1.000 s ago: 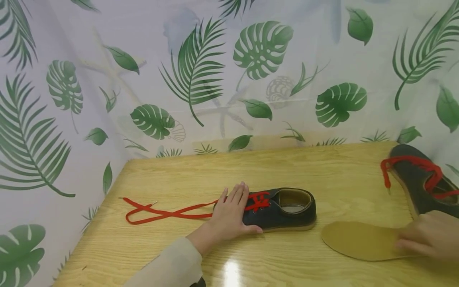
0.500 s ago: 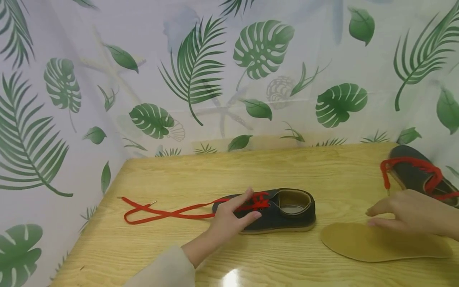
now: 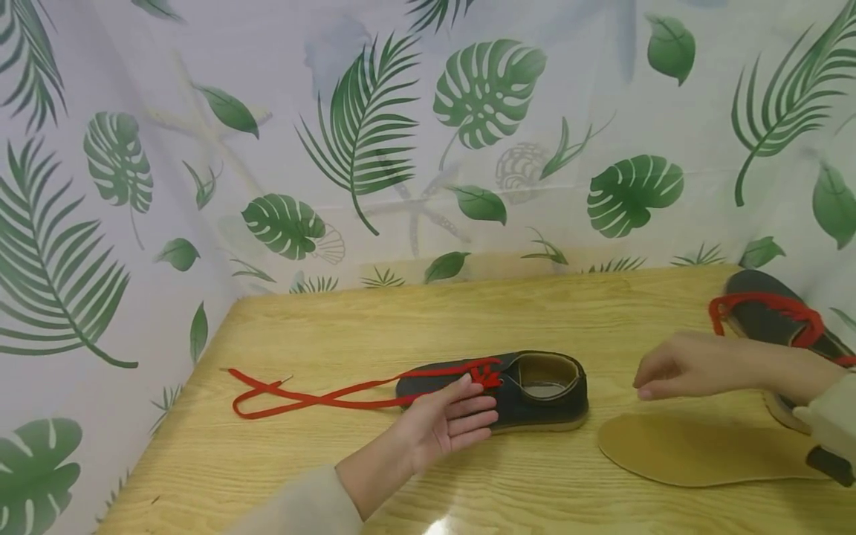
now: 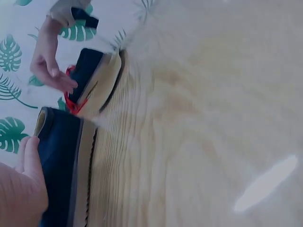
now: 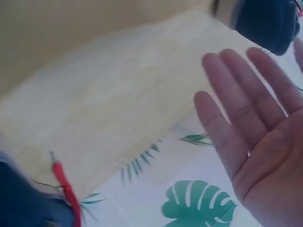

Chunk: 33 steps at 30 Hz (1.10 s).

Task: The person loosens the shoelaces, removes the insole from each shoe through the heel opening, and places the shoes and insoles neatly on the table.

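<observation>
A dark navy shoe [image 3: 542, 410] with a tan sole lies on its sole in the middle of the table, its heel opening to the right. Its red lace [image 3: 319, 399] trails off leftward past the toe. My left hand [image 3: 428, 435] overlaps the shoe's near side in the head view, palm turned up and fingers extended. To the right, my right hand [image 3: 689, 364] hovers beyond a tan insole [image 3: 695, 449], fingers loose. In the right wrist view, nothing lies in the palm of my right hand [image 5: 270, 137].
A second navy shoe [image 3: 752, 284] with a red lace stands at the table's right back, partly behind my right arm. Leaf-printed fabric [image 3: 401, 148] rises along the back and sides of the wooden table [image 3: 321, 319].
My right hand has let go of the insole and moved left and away from me. My left hand has lifted off the shoe's toe and turned palm up.
</observation>
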Each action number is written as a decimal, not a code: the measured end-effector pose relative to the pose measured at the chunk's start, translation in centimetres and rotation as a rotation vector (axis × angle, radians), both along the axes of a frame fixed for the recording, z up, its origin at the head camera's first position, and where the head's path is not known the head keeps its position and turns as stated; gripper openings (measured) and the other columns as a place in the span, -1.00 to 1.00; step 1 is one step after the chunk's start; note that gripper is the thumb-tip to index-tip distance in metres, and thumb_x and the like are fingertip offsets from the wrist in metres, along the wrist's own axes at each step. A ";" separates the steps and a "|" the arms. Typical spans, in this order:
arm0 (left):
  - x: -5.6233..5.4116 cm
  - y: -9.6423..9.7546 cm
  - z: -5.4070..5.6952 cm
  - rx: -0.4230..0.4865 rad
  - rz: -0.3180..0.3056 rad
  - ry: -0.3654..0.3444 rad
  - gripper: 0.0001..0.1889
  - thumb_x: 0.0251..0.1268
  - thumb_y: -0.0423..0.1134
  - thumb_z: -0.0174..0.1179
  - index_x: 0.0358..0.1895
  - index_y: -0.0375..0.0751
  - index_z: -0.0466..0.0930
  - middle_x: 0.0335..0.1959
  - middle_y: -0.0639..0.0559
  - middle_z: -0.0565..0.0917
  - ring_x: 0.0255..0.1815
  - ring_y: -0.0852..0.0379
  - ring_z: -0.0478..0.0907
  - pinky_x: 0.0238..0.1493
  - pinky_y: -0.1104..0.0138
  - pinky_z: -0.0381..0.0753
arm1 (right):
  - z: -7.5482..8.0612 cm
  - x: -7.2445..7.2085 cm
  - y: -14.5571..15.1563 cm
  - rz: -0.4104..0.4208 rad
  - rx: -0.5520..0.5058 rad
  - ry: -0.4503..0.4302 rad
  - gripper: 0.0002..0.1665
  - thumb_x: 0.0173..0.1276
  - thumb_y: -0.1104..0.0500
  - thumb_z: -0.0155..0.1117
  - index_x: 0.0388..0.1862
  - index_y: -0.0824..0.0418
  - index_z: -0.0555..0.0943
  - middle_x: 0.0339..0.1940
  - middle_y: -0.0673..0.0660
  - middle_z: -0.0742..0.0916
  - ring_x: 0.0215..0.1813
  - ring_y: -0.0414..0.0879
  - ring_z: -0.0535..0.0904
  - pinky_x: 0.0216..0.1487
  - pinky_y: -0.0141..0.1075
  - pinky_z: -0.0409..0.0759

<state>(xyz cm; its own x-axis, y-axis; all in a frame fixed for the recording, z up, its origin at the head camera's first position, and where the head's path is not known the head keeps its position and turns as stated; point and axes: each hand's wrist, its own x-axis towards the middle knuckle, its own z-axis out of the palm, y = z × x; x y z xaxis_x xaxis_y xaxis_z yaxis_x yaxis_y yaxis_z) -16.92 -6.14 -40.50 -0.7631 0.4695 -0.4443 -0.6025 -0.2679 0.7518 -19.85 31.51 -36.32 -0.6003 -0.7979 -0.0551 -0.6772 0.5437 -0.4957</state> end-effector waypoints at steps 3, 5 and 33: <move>0.7 0.4 -0.2 0.023 0.018 -0.129 -0.35 0.29 0.02 0.19 0.27 -0.41 0.35 0.18 -0.31 0.51 0.19 -0.14 0.49 0.20 0.11 0.47 | 0.8 -0.8 -1.1 -0.092 0.053 -0.221 -0.83 0.41 0.13 0.14 -0.21 0.15 0.66 -0.34 -0.11 0.68 -0.34 -0.29 0.62 -0.42 -0.37 0.57; 1.1 0.5 -0.2 0.023 0.029 -0.180 -0.33 0.26 0.02 0.22 0.27 -0.43 0.35 0.19 -0.32 0.50 0.21 -0.13 0.48 0.22 0.12 0.45 | 1.4 -1.4 -1.8 -0.213 0.083 -0.393 -0.75 0.46 0.09 0.06 -0.17 0.21 0.62 -0.34 -0.02 0.65 -0.33 -0.19 0.63 -0.40 -0.35 0.59; 4.3 7.5 -0.1 0.186 0.506 -0.373 -0.14 0.25 -0.24 0.23 0.41 -0.48 -0.15 0.35 -0.47 0.13 0.35 -0.16 0.29 0.16 0.26 0.52 | 0.8 -5.6 -8.3 -0.417 -0.047 -0.789 -0.52 0.41 -0.02 0.13 0.16 0.26 0.52 -0.07 0.14 0.63 -0.06 -0.03 0.54 -0.07 -0.13 0.64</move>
<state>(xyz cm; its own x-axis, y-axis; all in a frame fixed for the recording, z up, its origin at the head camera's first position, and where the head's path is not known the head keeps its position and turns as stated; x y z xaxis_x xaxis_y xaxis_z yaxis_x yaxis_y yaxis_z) -12.59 1.31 -40.65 -0.7206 0.1873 -0.6676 -0.5792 -0.6920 0.4310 -25.47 23.17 -35.49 -0.6434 -0.5350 -0.5475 0.1190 0.6366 -0.7620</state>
